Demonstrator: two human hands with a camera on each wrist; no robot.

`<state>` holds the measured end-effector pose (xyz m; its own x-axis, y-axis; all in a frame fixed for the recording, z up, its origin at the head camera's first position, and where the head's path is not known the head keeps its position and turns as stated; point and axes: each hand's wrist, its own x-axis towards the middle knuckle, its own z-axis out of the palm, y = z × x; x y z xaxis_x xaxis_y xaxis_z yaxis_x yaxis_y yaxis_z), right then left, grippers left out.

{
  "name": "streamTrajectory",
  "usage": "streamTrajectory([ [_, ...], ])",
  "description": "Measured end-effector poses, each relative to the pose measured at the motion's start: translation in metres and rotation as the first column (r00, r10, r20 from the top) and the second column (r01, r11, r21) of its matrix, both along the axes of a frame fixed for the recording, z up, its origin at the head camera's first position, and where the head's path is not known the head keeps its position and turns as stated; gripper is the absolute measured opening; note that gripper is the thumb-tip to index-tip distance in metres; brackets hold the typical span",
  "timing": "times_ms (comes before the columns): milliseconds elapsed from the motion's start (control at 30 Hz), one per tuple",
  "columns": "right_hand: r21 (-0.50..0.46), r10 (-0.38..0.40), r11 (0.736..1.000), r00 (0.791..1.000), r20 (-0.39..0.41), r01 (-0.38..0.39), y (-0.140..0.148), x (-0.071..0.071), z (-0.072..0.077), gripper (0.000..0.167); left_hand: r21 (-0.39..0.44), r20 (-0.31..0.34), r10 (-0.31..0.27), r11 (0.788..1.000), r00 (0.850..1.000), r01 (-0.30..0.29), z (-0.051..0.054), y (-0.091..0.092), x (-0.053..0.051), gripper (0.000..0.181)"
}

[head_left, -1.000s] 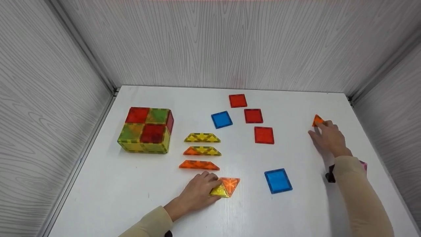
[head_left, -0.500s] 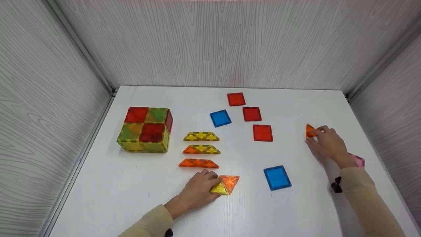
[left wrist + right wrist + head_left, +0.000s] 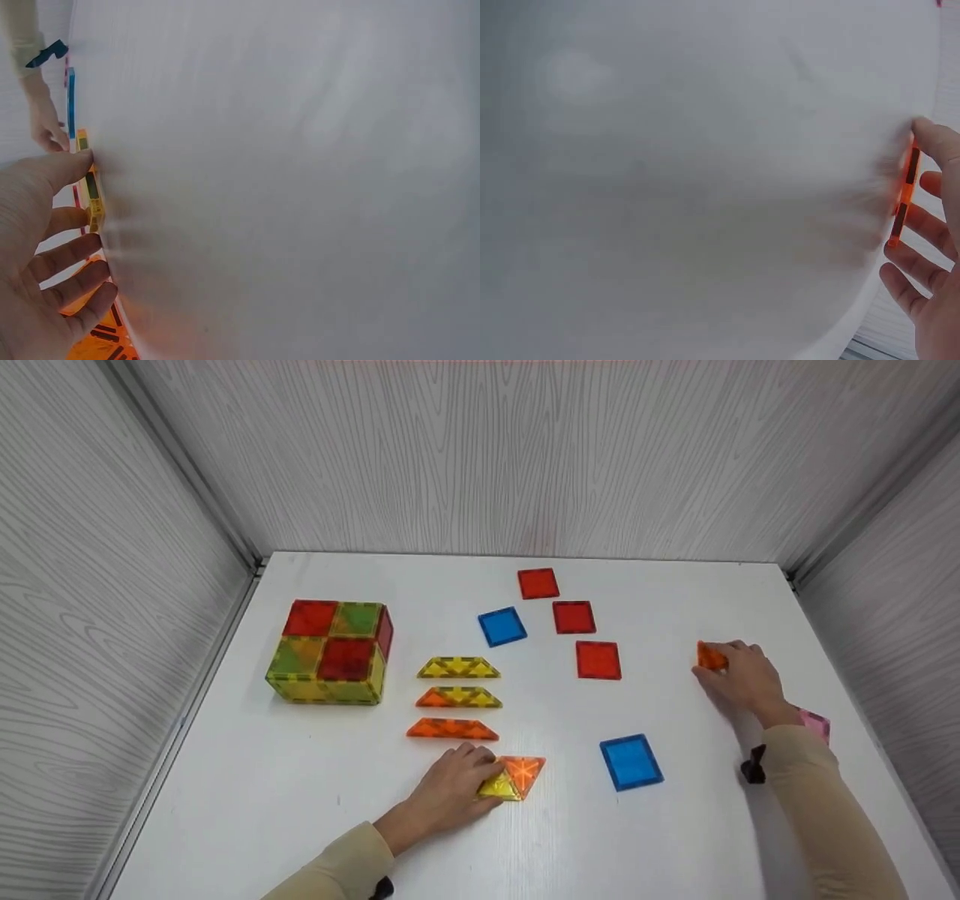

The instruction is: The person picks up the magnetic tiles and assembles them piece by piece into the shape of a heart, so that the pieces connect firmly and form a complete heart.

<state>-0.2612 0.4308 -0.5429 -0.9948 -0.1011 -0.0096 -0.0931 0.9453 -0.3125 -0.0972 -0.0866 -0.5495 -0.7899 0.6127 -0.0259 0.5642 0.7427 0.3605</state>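
Drawn slightly inward from the table's right side over the last second, the orange tile is now more covered by the right hand, whose thumb and fingers grip it. The left hand stays put, pinching the yellow triangle against the orange triangle. The tile seems secured, yet remains well apart from that pair.

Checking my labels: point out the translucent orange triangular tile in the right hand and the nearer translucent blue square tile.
Held orange tile (image 3: 711, 658), head view: exposed part of its face.
Nearer blue tile (image 3: 631, 763), head view: centre of its face.
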Motion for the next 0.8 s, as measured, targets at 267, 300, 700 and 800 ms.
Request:
streamTrajectory([
  [267, -0.083, -0.016, 0.996, 0.996, 0.088, 0.023, -0.004, 0.009, 0.012, 0.077, -0.003, -0.013, -0.011, 1.000, 1.000, 0.011, 0.000, 0.001, 0.000, 0.048],
  [300, -0.092, -0.017, 0.995, 0.996, 0.093, 0.025, -0.005, 0.010, 0.013, 0.077, -0.005, 0.002, -0.005, 1.000, 1.000, 0.005, 0.001, 0.001, 0.000, 0.049],
  [700, -0.142, 0.005, 0.990, 0.999, 0.037, 0.001, -0.001, 0.026, 0.024, 0.047, -0.031, 0.020, 0.030, 0.999, 0.999, -0.030, 0.005, 0.016, -0.003, 0.064],
  [800, -0.148, 0.012, 0.989, 1.000, 0.003, -0.011, 0.000, 0.032, 0.027, 0.038, -0.037, 0.008, 0.022, 0.999, 1.000, -0.022, 0.005, 0.019, -0.003, 0.064],
])
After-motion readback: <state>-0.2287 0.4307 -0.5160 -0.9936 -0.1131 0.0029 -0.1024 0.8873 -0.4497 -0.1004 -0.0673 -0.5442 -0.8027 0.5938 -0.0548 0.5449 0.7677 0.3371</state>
